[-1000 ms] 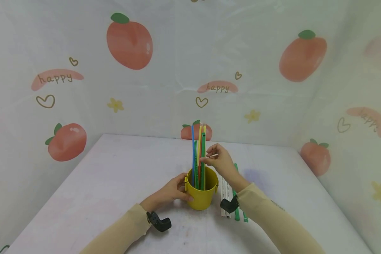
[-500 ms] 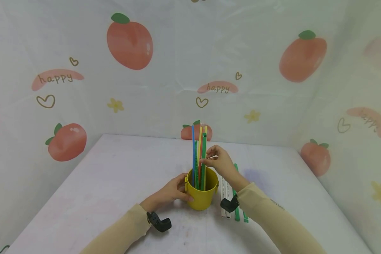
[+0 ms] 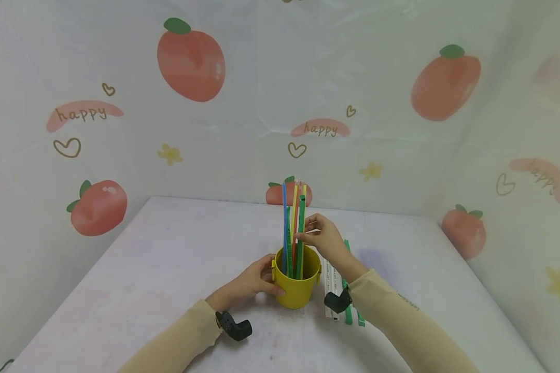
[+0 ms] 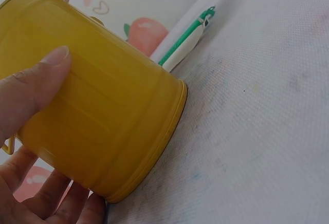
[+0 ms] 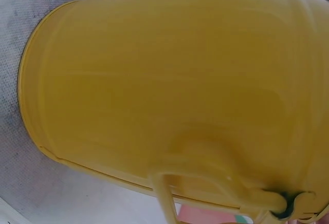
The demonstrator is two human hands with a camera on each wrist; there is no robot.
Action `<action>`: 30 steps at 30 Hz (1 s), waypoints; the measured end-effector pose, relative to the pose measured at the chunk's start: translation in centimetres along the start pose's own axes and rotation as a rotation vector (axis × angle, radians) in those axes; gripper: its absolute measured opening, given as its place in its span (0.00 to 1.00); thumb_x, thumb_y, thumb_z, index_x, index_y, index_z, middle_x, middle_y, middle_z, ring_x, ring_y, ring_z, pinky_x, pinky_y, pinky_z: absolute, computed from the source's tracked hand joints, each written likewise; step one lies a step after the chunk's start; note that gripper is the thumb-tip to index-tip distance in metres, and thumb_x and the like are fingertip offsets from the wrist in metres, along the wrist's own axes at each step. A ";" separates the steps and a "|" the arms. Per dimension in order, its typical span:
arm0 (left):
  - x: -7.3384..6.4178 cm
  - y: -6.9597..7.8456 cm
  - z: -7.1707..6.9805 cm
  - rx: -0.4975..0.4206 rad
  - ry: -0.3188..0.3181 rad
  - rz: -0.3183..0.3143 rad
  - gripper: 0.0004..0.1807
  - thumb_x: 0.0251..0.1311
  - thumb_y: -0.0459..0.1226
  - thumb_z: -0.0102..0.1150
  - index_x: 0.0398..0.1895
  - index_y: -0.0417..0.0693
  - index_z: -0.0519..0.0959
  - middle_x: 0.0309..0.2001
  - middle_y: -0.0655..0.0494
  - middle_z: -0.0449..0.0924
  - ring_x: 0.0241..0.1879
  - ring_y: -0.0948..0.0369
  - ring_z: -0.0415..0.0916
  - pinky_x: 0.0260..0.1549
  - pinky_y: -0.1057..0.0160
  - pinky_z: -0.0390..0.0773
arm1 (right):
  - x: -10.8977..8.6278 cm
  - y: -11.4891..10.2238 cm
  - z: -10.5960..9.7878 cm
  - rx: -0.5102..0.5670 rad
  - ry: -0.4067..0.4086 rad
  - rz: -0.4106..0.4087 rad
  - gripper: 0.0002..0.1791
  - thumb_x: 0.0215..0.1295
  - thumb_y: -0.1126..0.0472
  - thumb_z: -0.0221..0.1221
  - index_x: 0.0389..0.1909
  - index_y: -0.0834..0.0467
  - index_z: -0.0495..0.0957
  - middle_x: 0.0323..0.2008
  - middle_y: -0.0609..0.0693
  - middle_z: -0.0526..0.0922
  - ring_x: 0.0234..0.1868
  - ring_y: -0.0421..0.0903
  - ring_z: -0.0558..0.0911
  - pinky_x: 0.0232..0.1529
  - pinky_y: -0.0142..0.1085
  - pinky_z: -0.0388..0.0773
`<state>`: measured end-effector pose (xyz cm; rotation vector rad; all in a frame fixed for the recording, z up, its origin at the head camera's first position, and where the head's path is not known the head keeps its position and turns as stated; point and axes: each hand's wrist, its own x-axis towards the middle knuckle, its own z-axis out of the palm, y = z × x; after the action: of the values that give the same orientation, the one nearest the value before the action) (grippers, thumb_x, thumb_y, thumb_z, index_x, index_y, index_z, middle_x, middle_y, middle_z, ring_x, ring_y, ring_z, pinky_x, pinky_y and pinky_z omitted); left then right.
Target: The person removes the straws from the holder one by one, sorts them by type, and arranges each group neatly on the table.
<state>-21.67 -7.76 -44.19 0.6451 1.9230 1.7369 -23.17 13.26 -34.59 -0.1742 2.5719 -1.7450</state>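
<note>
A yellow bucket (image 3: pixel 295 294) with small side handles stands upright on the table. My left hand (image 3: pixel 248 281) grips its left side, and in the left wrist view the thumb (image 4: pixel 38 88) lies against the bucket wall with the other fingers behind. Several long thin sticks stand in the bucket, among them a blue stick (image 3: pixel 284 217) and a red stick (image 3: pixel 294 228). Above the rim my right hand (image 3: pixel 325 237) pinches a long green packet (image 3: pixel 302 210), whose lower end is inside the bucket. The bucket wall fills the right wrist view.
Right of the bucket, white printed packets (image 3: pixel 328 305) and green packets (image 3: pixel 348 315) lie on the table (image 3: pixel 205 243), partly under the right wrist. A patterned white curtain (image 3: pixel 242 119) stands behind the table and on both sides.
The top of the green packet has tilted slightly to the right, and the sticks beside it have shifted a little. Left hand and bucket have stayed in place.
</note>
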 end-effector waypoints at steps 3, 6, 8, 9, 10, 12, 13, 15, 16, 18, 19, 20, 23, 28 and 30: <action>0.0 0.1 0.1 -0.004 0.000 -0.002 0.39 0.47 0.36 0.70 0.63 0.47 0.61 0.61 0.53 0.66 0.63 0.53 0.62 0.61 0.54 0.63 | 0.0 0.0 0.0 0.002 -0.004 -0.005 0.17 0.54 0.63 0.65 0.43 0.60 0.71 0.39 0.56 0.78 0.38 0.48 0.80 0.40 0.38 0.81; -0.1 0.1 0.1 -0.009 -0.003 0.000 0.39 0.47 0.36 0.70 0.63 0.47 0.61 0.61 0.53 0.66 0.62 0.53 0.62 0.61 0.54 0.63 | 0.0 0.0 0.0 0.018 -0.013 -0.008 0.17 0.55 0.64 0.65 0.43 0.61 0.71 0.38 0.56 0.78 0.38 0.48 0.81 0.41 0.38 0.81; -0.1 0.1 0.1 -0.011 -0.002 0.000 0.39 0.47 0.36 0.70 0.63 0.47 0.61 0.61 0.53 0.67 0.62 0.53 0.62 0.61 0.54 0.63 | 0.0 0.0 0.0 0.021 -0.016 -0.005 0.17 0.55 0.64 0.65 0.44 0.61 0.71 0.38 0.56 0.78 0.37 0.48 0.80 0.41 0.38 0.81; -0.1 0.1 0.1 -0.013 -0.004 -0.001 0.39 0.47 0.36 0.70 0.63 0.47 0.62 0.61 0.53 0.67 0.62 0.54 0.62 0.62 0.54 0.62 | 0.0 0.0 0.0 0.022 -0.017 -0.003 0.17 0.55 0.64 0.65 0.44 0.61 0.71 0.38 0.56 0.78 0.37 0.48 0.80 0.41 0.38 0.81; -0.1 0.1 0.1 -0.012 -0.005 0.000 0.39 0.47 0.36 0.70 0.63 0.47 0.61 0.61 0.53 0.67 0.62 0.54 0.62 0.62 0.54 0.62 | 0.0 0.0 0.0 0.022 -0.017 -0.001 0.17 0.55 0.64 0.65 0.44 0.61 0.71 0.38 0.56 0.78 0.37 0.48 0.80 0.41 0.38 0.81; -0.2 0.1 0.0 -0.013 -0.005 -0.001 0.39 0.47 0.36 0.70 0.63 0.48 0.62 0.61 0.54 0.67 0.62 0.54 0.62 0.62 0.54 0.62 | 0.0 -0.1 -0.1 0.025 -0.019 0.001 0.18 0.55 0.64 0.65 0.45 0.61 0.71 0.38 0.57 0.78 0.38 0.48 0.80 0.41 0.38 0.81; -0.2 0.1 0.0 -0.012 -0.005 0.000 0.39 0.47 0.36 0.70 0.63 0.48 0.62 0.61 0.54 0.67 0.62 0.54 0.62 0.62 0.54 0.62 | 0.0 -0.1 -0.1 0.026 -0.020 0.005 0.18 0.55 0.64 0.65 0.46 0.61 0.71 0.39 0.57 0.78 0.38 0.48 0.80 0.41 0.39 0.81; -0.2 0.1 0.0 -0.010 -0.005 0.003 0.39 0.47 0.36 0.70 0.63 0.48 0.62 0.61 0.54 0.67 0.63 0.54 0.62 0.62 0.54 0.62 | -0.1 -0.2 -0.1 0.027 -0.025 0.012 0.20 0.55 0.63 0.65 0.47 0.61 0.71 0.40 0.57 0.79 0.39 0.49 0.81 0.42 0.39 0.80; -0.2 0.1 0.0 -0.008 -0.004 0.002 0.39 0.47 0.36 0.70 0.63 0.49 0.62 0.61 0.54 0.67 0.63 0.54 0.62 0.62 0.54 0.62 | -0.1 -0.2 -0.1 0.024 -0.027 0.014 0.20 0.55 0.63 0.65 0.48 0.61 0.71 0.40 0.57 0.79 0.40 0.49 0.81 0.42 0.39 0.80; -0.2 0.1 0.0 -0.005 -0.004 -0.001 0.39 0.47 0.37 0.70 0.63 0.49 0.61 0.61 0.55 0.67 0.63 0.54 0.62 0.62 0.54 0.62 | -0.2 -0.3 -0.1 0.017 -0.031 0.023 0.22 0.55 0.61 0.65 0.50 0.60 0.71 0.40 0.56 0.80 0.42 0.49 0.81 0.43 0.40 0.80; -0.2 0.1 0.0 -0.004 -0.004 0.000 0.39 0.47 0.37 0.70 0.63 0.49 0.61 0.61 0.54 0.66 0.63 0.53 0.61 0.62 0.53 0.61 | -0.2 -0.3 -0.1 0.010 -0.032 0.024 0.22 0.55 0.61 0.65 0.50 0.60 0.71 0.41 0.56 0.80 0.42 0.49 0.81 0.44 0.40 0.80; -0.2 0.1 0.0 -0.003 -0.006 -0.001 0.39 0.47 0.37 0.70 0.63 0.49 0.61 0.62 0.54 0.66 0.63 0.53 0.61 0.62 0.53 0.61 | -0.2 -0.3 -0.1 0.005 -0.033 0.024 0.23 0.55 0.60 0.65 0.51 0.60 0.71 0.41 0.56 0.80 0.43 0.50 0.81 0.44 0.40 0.80; -0.2 0.0 0.0 0.001 -0.007 -0.002 0.40 0.47 0.37 0.70 0.64 0.49 0.60 0.62 0.55 0.65 0.64 0.53 0.61 0.62 0.53 0.61 | -0.3 -0.4 -0.1 -0.010 -0.035 0.023 0.24 0.55 0.60 0.65 0.52 0.60 0.70 0.41 0.56 0.80 0.44 0.50 0.81 0.44 0.41 0.80; -0.2 0.1 0.0 -0.002 -0.004 -0.001 0.40 0.47 0.36 0.70 0.64 0.49 0.60 0.63 0.54 0.65 0.64 0.53 0.60 0.62 0.53 0.61 | -0.3 -0.5 0.0 -0.006 -0.041 0.029 0.22 0.56 0.60 0.64 0.51 0.61 0.70 0.40 0.57 0.79 0.44 0.50 0.80 0.45 0.41 0.79; -0.4 0.5 0.1 -0.004 -0.004 -0.002 0.40 0.48 0.35 0.69 0.65 0.49 0.60 0.63 0.54 0.65 0.64 0.52 0.60 0.62 0.52 0.61 | -0.3 -0.5 0.0 -0.008 -0.044 0.029 0.22 0.56 0.60 0.64 0.50 0.61 0.70 0.40 0.56 0.79 0.44 0.50 0.80 0.45 0.41 0.79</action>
<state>-21.25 -7.87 -43.65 0.6440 1.9158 1.7365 -22.86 13.11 -34.11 -0.1720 2.5387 -1.7015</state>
